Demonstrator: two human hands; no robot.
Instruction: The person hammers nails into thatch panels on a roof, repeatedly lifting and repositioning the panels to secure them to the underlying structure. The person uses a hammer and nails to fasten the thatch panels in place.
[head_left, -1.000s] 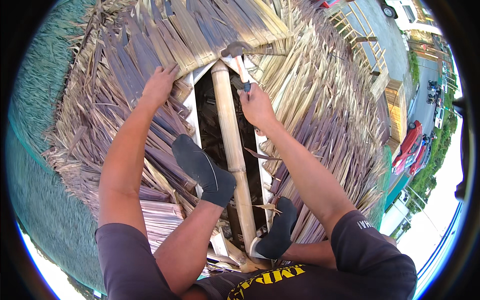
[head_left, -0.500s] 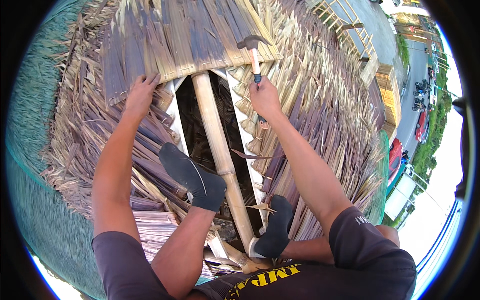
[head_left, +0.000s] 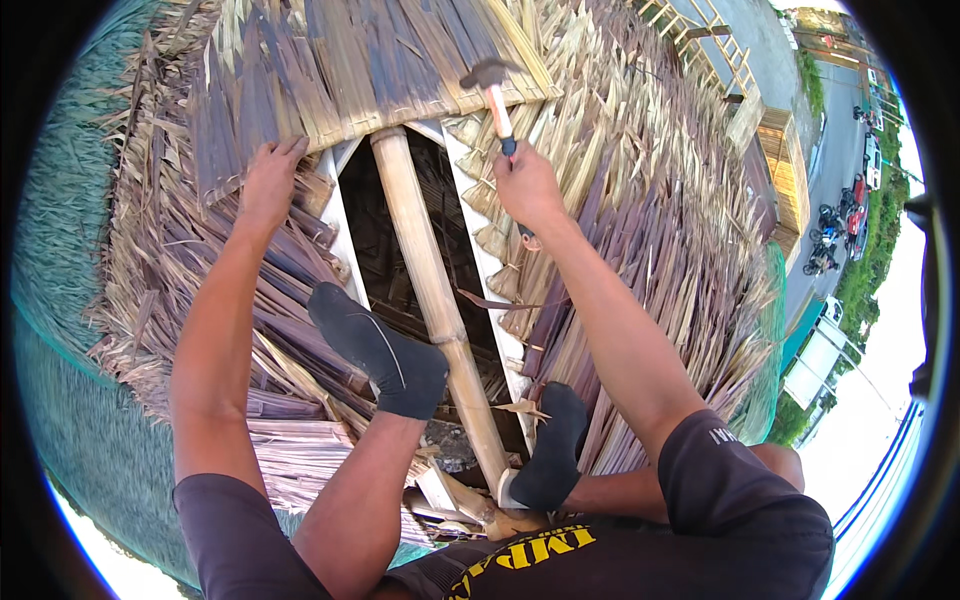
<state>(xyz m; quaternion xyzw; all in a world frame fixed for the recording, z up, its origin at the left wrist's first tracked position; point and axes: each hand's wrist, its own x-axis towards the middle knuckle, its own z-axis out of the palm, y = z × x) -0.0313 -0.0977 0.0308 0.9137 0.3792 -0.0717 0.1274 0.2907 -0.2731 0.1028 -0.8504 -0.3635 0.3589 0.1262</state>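
Note:
My right hand (head_left: pixel 528 187) is closed round the handle of a claw hammer (head_left: pixel 497 105), its dark head raised over the lower right edge of a palm-leaf thatch panel (head_left: pixel 370 75). My left hand (head_left: pixel 272 182) grips the panel's lower left edge, thumb and fingers at the stitched rim. Below the panel runs a thick bamboo pole (head_left: pixel 425 250), crossing a dark gap in the roof. White strips with a zigzag edge (head_left: pixel 482 255) border the gap. The pole's top end meets the panel's lower edge.
My socked feet (head_left: pixel 385 355) brace on either side of the pole. Layered dry thatch (head_left: pixel 640 250) slopes down both sides. Green netting (head_left: pixel 70 250) lies at far left. A bamboo ladder (head_left: pixel 715 40) stands at upper right, beyond it a road (head_left: pixel 835 150) with parked vehicles.
The hammer and my right hand have shifted slightly left and up. My left hand stays on the panel's edge, and the whole view has moved a little.

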